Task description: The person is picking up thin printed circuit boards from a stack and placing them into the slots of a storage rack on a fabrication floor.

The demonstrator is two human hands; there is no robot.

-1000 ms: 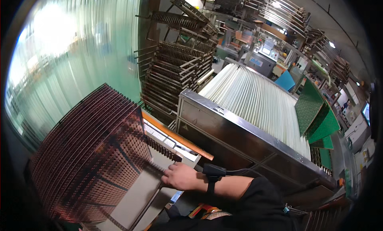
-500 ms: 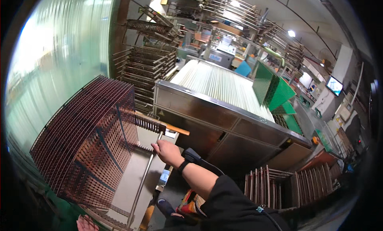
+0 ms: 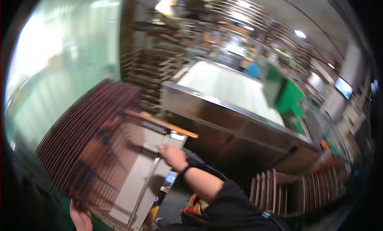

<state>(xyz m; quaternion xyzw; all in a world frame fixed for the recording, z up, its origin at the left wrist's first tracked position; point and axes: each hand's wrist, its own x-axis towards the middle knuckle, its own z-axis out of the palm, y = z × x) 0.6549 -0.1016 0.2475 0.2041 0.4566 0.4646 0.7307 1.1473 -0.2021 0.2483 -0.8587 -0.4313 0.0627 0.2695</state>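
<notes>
To my left a slotted rack [image 3: 148, 125] with toothed bars carries several thin reddish-brown perforated panels [image 3: 85, 127], standing on edge in a dense row. My right hand [image 3: 174, 157], with a black band on its wrist, is closed round the far end of the rack's metal rod [image 3: 144, 182]. At the near lower left, my left hand [image 3: 81, 217] grips the near end of the rack below the panels; its fingertips are partly hidden and blurred. Beneath the rack shows a pale flat surface [image 3: 129, 183].
A steel-sided roller conveyor [image 3: 223, 85] stands ahead, with green panels [image 3: 289, 96] at its right end. More racks [image 3: 145, 67] are stacked behind, and others [image 3: 275, 191] stand at lower right. A translucent curtain [image 3: 79, 51] hangs at left.
My left hand has come up from the bottom edge onto the rack's near end. My right hand stays on the rod. The whole view has shifted and blurred, with the scene sliding slightly right.
</notes>
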